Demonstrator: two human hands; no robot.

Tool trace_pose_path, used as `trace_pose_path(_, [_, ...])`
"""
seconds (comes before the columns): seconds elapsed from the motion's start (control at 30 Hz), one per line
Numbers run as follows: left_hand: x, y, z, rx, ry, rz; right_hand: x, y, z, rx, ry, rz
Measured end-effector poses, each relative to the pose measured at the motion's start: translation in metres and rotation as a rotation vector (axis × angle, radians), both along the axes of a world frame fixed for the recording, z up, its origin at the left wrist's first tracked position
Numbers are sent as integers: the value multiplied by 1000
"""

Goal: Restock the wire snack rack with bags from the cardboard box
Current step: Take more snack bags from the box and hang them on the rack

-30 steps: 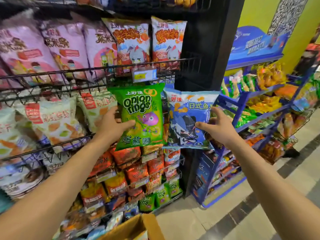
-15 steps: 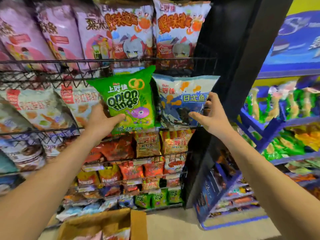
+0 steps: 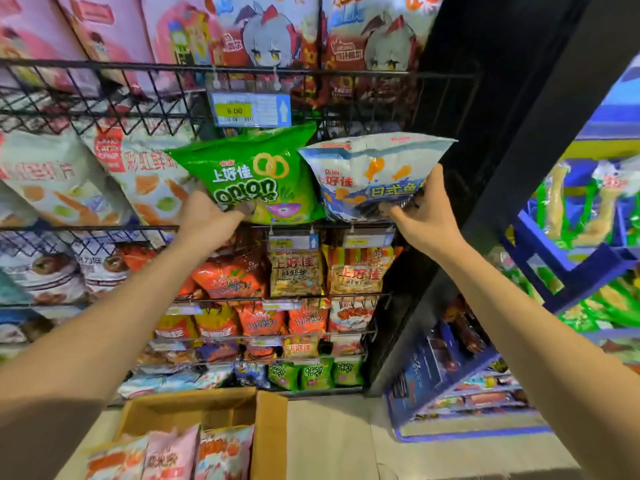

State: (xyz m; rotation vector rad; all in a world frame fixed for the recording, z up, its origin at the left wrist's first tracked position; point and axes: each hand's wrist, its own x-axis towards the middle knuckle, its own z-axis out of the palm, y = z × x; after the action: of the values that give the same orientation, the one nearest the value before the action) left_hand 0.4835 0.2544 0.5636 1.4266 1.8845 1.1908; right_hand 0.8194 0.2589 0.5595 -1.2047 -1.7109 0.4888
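My left hand grips the green bag and my right hand pinches the blue bag, both at mid-frame against the rack, so I should tip their tops back under the wire and seat both upright, with the box waiting at bottom centre.
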Motion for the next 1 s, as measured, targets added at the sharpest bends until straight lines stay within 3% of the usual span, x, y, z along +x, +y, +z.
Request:
trace_pose_path(0.17, [-9,23,-3,-5,46,-99,-5,25,-5,-91,-126,-36])
trace_pose_path(0.43, [-21,50,-2,-229,199,-158,-3,59,-10,-240,-294,-152])
trace_pose_path(0.57, [-14,62,8,-264,117,-124,-1,72,-11,-422,-261,-130])
trace_pose_path(0.87, [-24,71,10,-267,104,-172,-14,74,5,-416,-213,-175])
trace_pose_path(1.0, [-17,57,19,-265,199,-163,-14,60,13,-552,-459,-263])
